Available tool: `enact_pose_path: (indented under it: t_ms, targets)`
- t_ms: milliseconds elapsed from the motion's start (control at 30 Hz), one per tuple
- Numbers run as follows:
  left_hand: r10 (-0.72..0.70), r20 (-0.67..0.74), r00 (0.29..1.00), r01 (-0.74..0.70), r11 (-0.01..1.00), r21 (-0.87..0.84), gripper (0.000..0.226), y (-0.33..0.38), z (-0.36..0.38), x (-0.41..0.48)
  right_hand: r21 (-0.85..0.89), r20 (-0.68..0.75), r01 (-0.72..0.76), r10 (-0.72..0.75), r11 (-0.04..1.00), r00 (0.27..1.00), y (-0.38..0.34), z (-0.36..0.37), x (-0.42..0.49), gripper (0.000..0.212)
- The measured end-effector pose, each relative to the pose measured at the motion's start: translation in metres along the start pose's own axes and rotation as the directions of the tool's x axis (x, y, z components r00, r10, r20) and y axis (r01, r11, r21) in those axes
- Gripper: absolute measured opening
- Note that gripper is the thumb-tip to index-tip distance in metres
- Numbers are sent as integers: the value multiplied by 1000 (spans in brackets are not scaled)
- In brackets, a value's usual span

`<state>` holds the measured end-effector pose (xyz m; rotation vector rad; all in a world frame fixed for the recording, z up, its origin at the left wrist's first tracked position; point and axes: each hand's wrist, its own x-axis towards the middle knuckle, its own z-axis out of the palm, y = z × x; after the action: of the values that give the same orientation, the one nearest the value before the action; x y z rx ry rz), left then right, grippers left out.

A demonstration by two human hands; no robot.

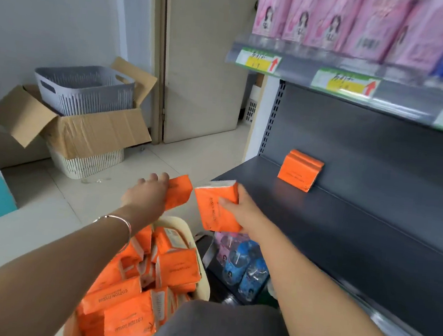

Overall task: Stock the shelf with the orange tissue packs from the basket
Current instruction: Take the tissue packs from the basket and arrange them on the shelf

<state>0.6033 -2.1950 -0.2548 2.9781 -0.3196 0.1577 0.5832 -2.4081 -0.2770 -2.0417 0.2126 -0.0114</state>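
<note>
A cream basket (pixel 203 284) near my knee holds several orange tissue packs (pixel 175 269). My left hand (pixel 149 192) grips one orange pack (pixel 179 194) above the basket. Just to its right, my right hand (pixel 240 207) holds a second orange pack (pixel 214 208) at the front left corner of the dark grey shelf (pixel 346 226). Orange packs (pixel 298 170) stand upright against the shelf's back wall, near its left end.
The shelf above carries pink packs (pixel 339 18) and price labels (pixel 344 82). A lower shelf holds blue and pink packs (pixel 242 264). On the floor to the left stands an open cardboard box (pixel 86 130) with a grey basket (pixel 85 89) in it, atop a white basket (pixel 88 162).
</note>
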Motion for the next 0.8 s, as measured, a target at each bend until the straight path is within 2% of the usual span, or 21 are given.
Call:
enact_pose_path:
  t_ms: [100,233,367,567,800]
  targets:
    - [20,-38,999,-26,988,-153,33,27,-10,9,-97,-153,29,-44,995,987,-7,-33,0,52]
    - [103,-57,993,-115,952,-282,35,70,-13,18,-164,-338,-59,0,985,941,-4,-77,-7,50]
    - [225,-59,973,-231,905,-357,38,106,-5,29,-289,-441,-165,22,943,897,17,-115,-8,50]
    - [357,-86,930,-367,906,-209,43,140,5,63,-569,-481,-252,-69,782,874,41,-158,15,52]
    - [484,-86,871,-490,867,-90,46,179,16,121,-680,-427,-198,-162,706,890,52,-179,70,48]
